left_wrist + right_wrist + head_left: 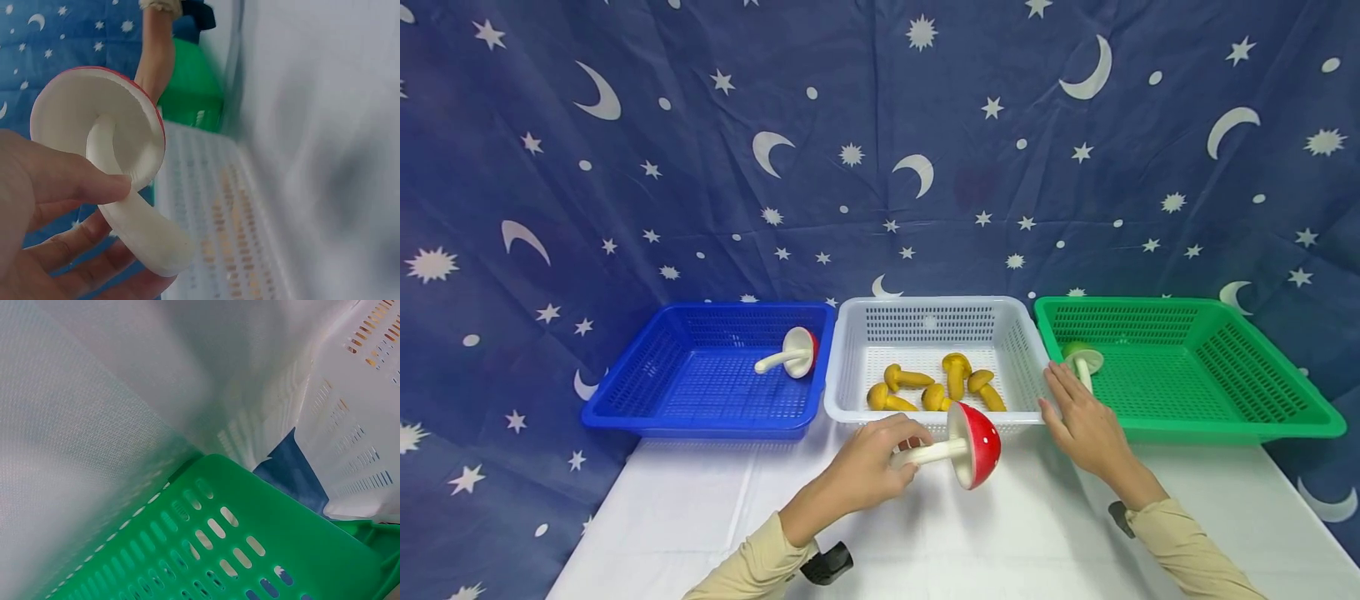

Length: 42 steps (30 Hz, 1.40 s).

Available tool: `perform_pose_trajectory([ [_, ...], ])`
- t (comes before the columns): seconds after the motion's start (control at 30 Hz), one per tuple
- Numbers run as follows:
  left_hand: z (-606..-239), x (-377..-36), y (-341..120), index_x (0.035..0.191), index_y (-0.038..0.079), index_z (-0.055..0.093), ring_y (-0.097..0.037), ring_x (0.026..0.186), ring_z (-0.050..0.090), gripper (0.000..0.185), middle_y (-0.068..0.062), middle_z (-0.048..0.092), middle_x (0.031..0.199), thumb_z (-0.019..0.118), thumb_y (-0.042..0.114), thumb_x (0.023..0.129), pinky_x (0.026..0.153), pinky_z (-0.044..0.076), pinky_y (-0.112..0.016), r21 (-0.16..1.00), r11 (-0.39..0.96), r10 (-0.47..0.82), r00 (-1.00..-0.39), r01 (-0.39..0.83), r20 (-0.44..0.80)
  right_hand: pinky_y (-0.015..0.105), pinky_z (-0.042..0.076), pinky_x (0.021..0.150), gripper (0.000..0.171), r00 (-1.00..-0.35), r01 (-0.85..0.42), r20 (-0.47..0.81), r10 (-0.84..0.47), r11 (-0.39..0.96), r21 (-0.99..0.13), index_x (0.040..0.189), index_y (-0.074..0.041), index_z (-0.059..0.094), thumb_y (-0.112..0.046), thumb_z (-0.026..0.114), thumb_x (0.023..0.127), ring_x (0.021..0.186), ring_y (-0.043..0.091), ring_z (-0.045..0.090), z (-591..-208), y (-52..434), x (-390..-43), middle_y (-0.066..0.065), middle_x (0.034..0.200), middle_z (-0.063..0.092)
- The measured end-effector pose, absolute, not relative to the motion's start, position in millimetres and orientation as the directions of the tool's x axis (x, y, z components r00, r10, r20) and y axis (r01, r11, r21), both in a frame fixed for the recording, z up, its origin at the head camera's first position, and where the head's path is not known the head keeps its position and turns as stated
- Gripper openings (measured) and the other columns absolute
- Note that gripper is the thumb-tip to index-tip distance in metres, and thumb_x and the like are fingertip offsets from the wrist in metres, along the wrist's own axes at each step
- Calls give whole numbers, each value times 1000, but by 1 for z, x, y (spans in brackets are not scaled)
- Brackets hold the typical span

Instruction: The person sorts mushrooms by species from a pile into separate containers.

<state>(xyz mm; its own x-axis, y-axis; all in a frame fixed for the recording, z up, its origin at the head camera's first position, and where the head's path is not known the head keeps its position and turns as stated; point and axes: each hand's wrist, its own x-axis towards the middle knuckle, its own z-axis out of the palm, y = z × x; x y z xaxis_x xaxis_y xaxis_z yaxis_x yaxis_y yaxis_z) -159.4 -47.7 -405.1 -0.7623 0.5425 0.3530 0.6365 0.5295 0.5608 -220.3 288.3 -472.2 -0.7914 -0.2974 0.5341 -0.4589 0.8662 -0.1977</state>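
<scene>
My left hand [867,468] pinches a toy toadstool [981,447] by its white stem, thumb on one side and fingers on the other. Its red, white-spotted cap points right, in front of the white basket [852,337]. In the left wrist view the hollow white underside of the toadstool [134,137] faces the camera. My right hand [1086,427], fingers extended, lies over the adjoining rims of the white and green baskets and holds nothing. Close by its fingertips, a green-capped mushroom [1081,358] sits in the green basket [1195,430], its stem partly hidden by the hand.
Several yellow-brown mushrooms [956,375] lie in the white basket. The blue basket [715,428] at the left holds another red-capped toadstool [792,353]. All three baskets stand side by side on a white-covered table [700,500], before a dark blue star-and-moon curtain [850,100].
</scene>
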Motion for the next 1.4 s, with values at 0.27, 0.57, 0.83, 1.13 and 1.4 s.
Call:
perform_pose_trajectory([
  [0.27, -397, -163, -74, 95, 14, 67, -9, 75, 57, 28, 7, 62, 86, 69, -2, 72, 64, 50, -25, 588, 545, 447, -801, 598, 400, 58, 46, 80, 50, -793, -466, 529, -303, 860, -207, 134, 8, 47, -23, 50, 94, 131, 39, 37, -473, 290, -219, 22, 141, 43],
  [0.57, -384, -168, -106, 94, 14, 69, -11, 73, 57, 29, 4, 59, 78, 72, -4, 71, 59, 52, -26, 646, 576, 302, -865, 501, 401, 57, 45, 83, 51, -797, -455, 529, -291, 865, -210, 134, 7, 47, -24, 50, 95, 131, 39, 37, -475, 292, -218, 22, 142, 42],
  [0.83, -372, -180, -144, 97, 7, 68, -17, 72, 61, 32, -4, 62, 79, 73, -9, 70, 56, 54, -24, 684, 579, 177, -887, 444, 427, 57, 47, 79, 50, -789, -461, 540, -294, 864, -204, 134, 7, 47, -23, 50, 94, 130, 40, 38, -474, 292, -218, 22, 141, 43],
  [1.13, -373, -196, -186, 101, 4, 67, -22, 74, 65, 31, -8, 65, 84, 76, -3, 72, 62, 51, -36, 648, 680, 57, -906, 343, 420, 55, 48, 77, 51, -797, -456, 527, -295, 867, -204, 135, 7, 46, -24, 50, 94, 131, 39, 37, -474, 291, -217, 21, 142, 42],
  [1.4, -378, -209, -225, 104, -1, 65, -31, 78, 65, 30, -17, 66, 89, 74, 1, 75, 65, 50, -38, 645, 735, -95, -911, 207, 401, 58, 45, 83, 50, -793, -470, 526, -308, 858, -207, 135, 7, 46, -23, 50, 95, 131, 40, 37, -473, 290, -219, 22, 142, 41],
])
